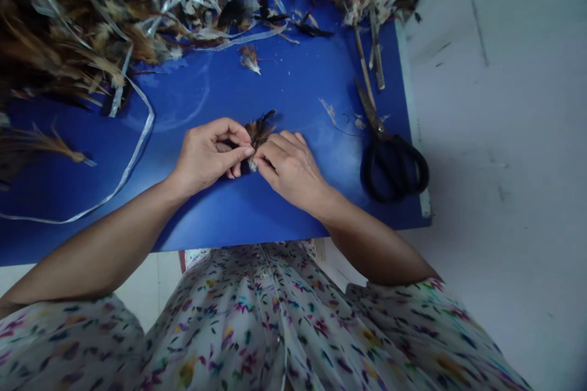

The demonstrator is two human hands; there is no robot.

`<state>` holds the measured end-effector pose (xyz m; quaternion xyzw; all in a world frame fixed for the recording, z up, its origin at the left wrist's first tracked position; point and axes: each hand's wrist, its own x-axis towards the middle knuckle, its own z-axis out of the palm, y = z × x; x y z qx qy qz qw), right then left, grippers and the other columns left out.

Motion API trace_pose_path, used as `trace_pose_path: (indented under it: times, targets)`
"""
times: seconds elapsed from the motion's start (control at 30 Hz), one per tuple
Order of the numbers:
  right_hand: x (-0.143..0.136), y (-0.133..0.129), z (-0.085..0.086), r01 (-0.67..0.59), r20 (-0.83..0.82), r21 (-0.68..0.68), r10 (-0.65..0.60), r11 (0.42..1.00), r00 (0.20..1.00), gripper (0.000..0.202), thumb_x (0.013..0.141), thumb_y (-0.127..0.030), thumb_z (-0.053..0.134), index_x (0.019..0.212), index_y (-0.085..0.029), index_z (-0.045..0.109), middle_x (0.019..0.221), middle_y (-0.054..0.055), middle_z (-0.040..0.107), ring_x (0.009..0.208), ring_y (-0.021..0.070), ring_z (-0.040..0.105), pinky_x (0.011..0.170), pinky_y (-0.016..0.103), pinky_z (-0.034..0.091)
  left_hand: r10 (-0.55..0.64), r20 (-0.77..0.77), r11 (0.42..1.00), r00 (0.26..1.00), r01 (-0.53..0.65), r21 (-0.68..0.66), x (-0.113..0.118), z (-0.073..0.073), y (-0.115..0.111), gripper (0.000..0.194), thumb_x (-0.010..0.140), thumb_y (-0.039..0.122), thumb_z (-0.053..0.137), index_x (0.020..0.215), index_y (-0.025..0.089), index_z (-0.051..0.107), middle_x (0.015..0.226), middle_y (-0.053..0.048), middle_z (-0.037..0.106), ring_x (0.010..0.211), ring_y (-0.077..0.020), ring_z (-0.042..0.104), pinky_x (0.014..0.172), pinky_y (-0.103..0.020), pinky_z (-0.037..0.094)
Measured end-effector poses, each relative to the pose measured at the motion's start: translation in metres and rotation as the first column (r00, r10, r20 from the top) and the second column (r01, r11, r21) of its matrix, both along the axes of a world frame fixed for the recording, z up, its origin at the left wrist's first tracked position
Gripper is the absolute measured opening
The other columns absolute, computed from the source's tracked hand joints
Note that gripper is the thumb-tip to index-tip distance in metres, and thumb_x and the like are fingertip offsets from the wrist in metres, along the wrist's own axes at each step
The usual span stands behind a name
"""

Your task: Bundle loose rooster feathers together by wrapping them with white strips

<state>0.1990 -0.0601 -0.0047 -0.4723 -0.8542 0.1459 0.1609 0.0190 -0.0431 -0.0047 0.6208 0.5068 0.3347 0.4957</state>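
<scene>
Pinched between both grips, left hand (208, 156) and right hand (288, 168), over blue counter (220, 208): small feather tuft (259, 132), light, soft, easily crushed, best held by quill ends.

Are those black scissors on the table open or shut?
Shut. The scissors lie flat on the blue table, blades together in one line, untouched by either hand.

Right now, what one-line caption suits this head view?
Both hands, left hand and right hand, pinch a small feather bundle over a blue table, scissors alongside.
</scene>
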Motion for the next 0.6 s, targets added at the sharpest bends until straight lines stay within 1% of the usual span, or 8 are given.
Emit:
trace_pose_path:
  times: [0.17, 0.33, 0.43, 0.6]
  targets:
    - [0.0011, -0.0005, 0.0021, -0.004, 0.005, -0.033, 0.004, 0.999, 1.0, 0.024, 0.098, -0.024, 0.042, 0.084, -0.018, 0.06, 0.091, 0.008, 0.066, 0.088, 0.0224, 0.049, 0.08, 0.037, 0.031, -0.013, 0.01, 1.0, 1.0, 0.013, -0.017, 0.0, -0.0022, 0.0006, 0.021, 0.078, 0.032, 0.072, 0.086, 0.018, 0.058, 0.066, 0.001, 0.066, 0.043, -0.0076, 0.058, 0.039, -0.018, 0.045]
    - [0.0015, -0.0013, 0.0027, 0.033, -0.008, -0.067, -0.034, 0.997, 0.999, 0.02, 0.097, -0.023, 0.043, 0.087, -0.017, 0.06, 0.092, 0.009, 0.065, 0.088, 0.0223, 0.05, 0.082, 0.037, 0.032, -0.062, 0.012, 0.997, 0.998, 0.062, -0.052, 0.0013, -0.0017, 0.0006, 0.022, 0.077, 0.025, 0.073, 0.09, 0.018, 0.057, 0.072, 0.0, 0.067, 0.042, -0.0063, 0.057, 0.038, -0.016, 0.045]
    - [0.0014, -0.0014, 0.0032, 0.042, -0.03, -0.083, -0.045, 0.996, 0.999, 0.02, 0.096, -0.023, 0.042, 0.086, -0.018, 0.059, 0.09, 0.007, 0.064, 0.087, 0.0214, 0.05, 0.082, 0.036, 0.033, -0.081, 0.013, 0.995, 0.997, 0.081, -0.051, 0.0005, -0.0026, 0.0002, 0.024, 0.076, 0.024, 0.073, 0.092, 0.018, 0.057, 0.073, -0.001, 0.068, 0.043, -0.0068, 0.058, 0.038, -0.016, 0.046]
    - [0.002, -0.0009, 0.005, 0.051, -0.075, -0.109, -0.06, 0.993, 0.995, 0.018, 0.095, -0.022, 0.044, 0.083, -0.019, 0.057, 0.088, 0.007, 0.064, 0.084, 0.0204, 0.051, 0.081, 0.035, 0.034, -0.081, 0.017, 0.996, 0.997, 0.082, -0.035, -0.0007, -0.0039, -0.0004, 0.025, 0.076, 0.025, 0.074, 0.093, 0.018, 0.057, 0.074, -0.001, 0.068, 0.044, -0.0064, 0.058, 0.04, -0.016, 0.047]
